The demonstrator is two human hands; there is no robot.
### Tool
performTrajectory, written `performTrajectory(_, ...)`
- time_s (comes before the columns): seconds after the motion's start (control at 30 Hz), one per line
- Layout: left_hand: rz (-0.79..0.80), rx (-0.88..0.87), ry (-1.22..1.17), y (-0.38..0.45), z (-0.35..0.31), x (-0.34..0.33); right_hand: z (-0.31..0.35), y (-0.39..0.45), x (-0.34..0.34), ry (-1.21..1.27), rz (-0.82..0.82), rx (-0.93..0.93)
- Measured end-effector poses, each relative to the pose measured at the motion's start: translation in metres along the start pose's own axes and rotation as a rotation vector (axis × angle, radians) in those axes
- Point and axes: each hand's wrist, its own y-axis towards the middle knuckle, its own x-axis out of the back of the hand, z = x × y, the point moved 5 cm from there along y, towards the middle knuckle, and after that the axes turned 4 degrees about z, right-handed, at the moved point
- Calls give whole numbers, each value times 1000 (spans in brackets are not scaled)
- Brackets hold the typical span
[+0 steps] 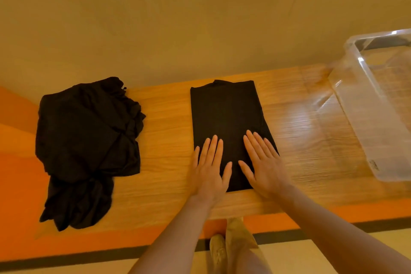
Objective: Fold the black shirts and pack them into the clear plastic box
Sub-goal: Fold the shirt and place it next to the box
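Both my palms are flat on the folded shirt point(224, 118), fingers straight and spread, pressing and holding nothing. My left hand point(210, 171) covers its near left corner, little finger spilling over the edge onto the wooden table point(300, 131). My right hand point(262, 169) sits on its near right corner, thumb angled inward. I judge this is a smoothing press: the shirt is already a narrow rectangle with its collar at the far end, and flat hands keep the layers from springing apart. Most of the shirt stretches away beyond my fingertips, so the next fold likely needs its near edge lifted toward the collar. The pile of unfolded shirts point(89, 140) lies well to the left of the folded shirt, draping over the table's front. The clear plastic box point(364, 122) stands to its right, apart; I can't tell whether anything is inside.
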Motion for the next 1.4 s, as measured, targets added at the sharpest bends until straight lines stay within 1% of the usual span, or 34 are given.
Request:
performTrajectory(0.07,14,31,16,-8,5,1,-4,-10,2,-16,11,-49)
performTrajectory(0.13,31,22,26,-17,8,-1,-1,-21,2,-19,13,-78)
performTrajectory(0.3,69,-3,24,-38,0,-4,4,-45,0,13,60,-79)
performTrajectory(0.4,46,12,13,-39,-3,4,6,-37,8,88,37,-66)
performTrajectory(0.47,-16,-11,-47,-21,-5,18,9,-17,21,138,-2,-42)
performTrajectory(0.53,-59,-57,-101,14,-12,33,14,11,32,145,-34,-16)
performTrajectory(0.6,-42,-79,-71,51,-16,35,16,39,32,133,-22,3)
performTrajectory(0.67,22,-73,-21,76,-10,25,11,58,24,95,23,16)
performTrajectory(0.73,48,-55,12,82,1,14,-3,63,14,56,60,-4)
performTrajectory(0.83,33,2,40,78,8,11,-19,57,12,26,64,-74)
performTrajectory(1.0,53,16,85,73,16,14,-19,56,13,-17,84,-118)
performTrajectory(1.07,37,18,98,73,21,18,-19,59,17,-12,89,-113)
performTrajectory(1.17,3,-51,80,91,16,31,-14,78,32,22,51,-45)
performTrajectory(1.27,49,-119,21,129,10,39,-10,119,44,58,20,27)
performTrajectory(1.33,124,-139,41,150,11,35,-17,140,38,57,65,37)
performTrajectory(1.4,157,-160,98,160,20,30,-30,147,28,29,101,34)
